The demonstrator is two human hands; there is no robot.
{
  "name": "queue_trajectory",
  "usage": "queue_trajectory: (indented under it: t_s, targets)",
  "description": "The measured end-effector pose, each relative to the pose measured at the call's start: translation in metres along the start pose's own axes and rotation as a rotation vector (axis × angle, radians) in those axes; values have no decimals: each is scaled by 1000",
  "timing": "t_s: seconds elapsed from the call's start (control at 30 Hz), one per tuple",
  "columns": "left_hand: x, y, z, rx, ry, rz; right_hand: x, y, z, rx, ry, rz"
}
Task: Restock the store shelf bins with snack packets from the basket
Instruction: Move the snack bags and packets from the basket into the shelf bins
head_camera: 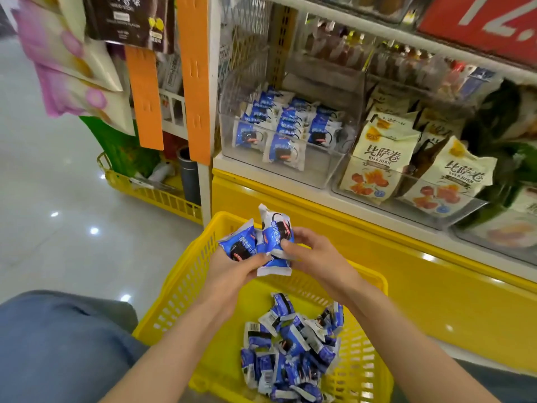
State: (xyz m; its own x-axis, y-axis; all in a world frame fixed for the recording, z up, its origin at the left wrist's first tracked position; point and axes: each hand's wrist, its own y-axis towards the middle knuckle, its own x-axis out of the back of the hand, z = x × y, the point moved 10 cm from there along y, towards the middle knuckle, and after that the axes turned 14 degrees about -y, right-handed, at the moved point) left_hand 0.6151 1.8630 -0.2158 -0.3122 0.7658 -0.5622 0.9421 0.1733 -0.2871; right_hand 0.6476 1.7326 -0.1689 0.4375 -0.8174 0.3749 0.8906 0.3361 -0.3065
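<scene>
Stock entry, all places taken from the basket.

1. Basket (186, 286): yellow plastic mesh, on the floor (43, 184) against the yellow base of the shelf (261, 176).
2. Pile (293, 350): blue-and-white snack packets heaped loose in the basket's near right part. We cannot count them.
3. Held packets (273, 237): same blue-and-white kind, at least two, raised above the basket's far left corner. One stands nearly upright; one tilts off to its left.
4. Left hand (232, 269): over the basket's left wall, fingers under the tilted packet and thumb pressed on top, gripping it.
5. Right hand (313, 257): over the basket's far rim, fingertips pinching the upright packet at its right edge. We note the two hands close together, meeting at the packets.
6. Bin (305, 173): clear plastic, on the shelf directly beyond the basket. Part filled.
7. Binned packets (282, 132): matching blue ones, in rough rows toward the bin's back, two lying flat in front.
8. Second bin (465, 210): clear, beyond the basket to the right, touching the first.
9. Cream bags (380, 161): larger packs printed "BISAJUAN", standing crowded in the second bin.
10. Strips (193, 82): orange, hanging beyond the basket to the left.
11. Rack (157, 196): low yellow wire frame, on the floor beyond the basket's left.
12. Knee (58, 344): in blue denim, just left of the basket's near end.
</scene>
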Motion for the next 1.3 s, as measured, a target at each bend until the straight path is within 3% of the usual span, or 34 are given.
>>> queue_trajectory:
  t_s: [0.13, 0.3, 0.43, 0.57, 0.8, 1.0, 1.2, 1.3]
  targets:
    - [-12, 3, -36, -53, -66, 62, 5, 3, 29, 45, 93, 26]
    - [-29, 11, -79, -35, -117, 160, 18, 9, 66, 2, 388, 202]
    - [-42, 23, -104, -39, -77, 203, 37, 23, 75, -77, 506, 152]
    - [-51, 39, -116, -38, -20, 208, 58, 44, 96, -21, 454, 25]
    - [-57, 64, -124, -21, -61, 186, 143, 88, 154, 113, -126, -462]
    - [-50, 85, -144, -55, -217, 131, 169, 143, 182, 148, -467, -609]
    - [-39, 104, -154, -50, -262, 85, 168, 175, 196, 140, -1097, -469]
    - [-39, 112, -153, -37, -274, 88, 169, 185, 186, 38, -1442, -354]
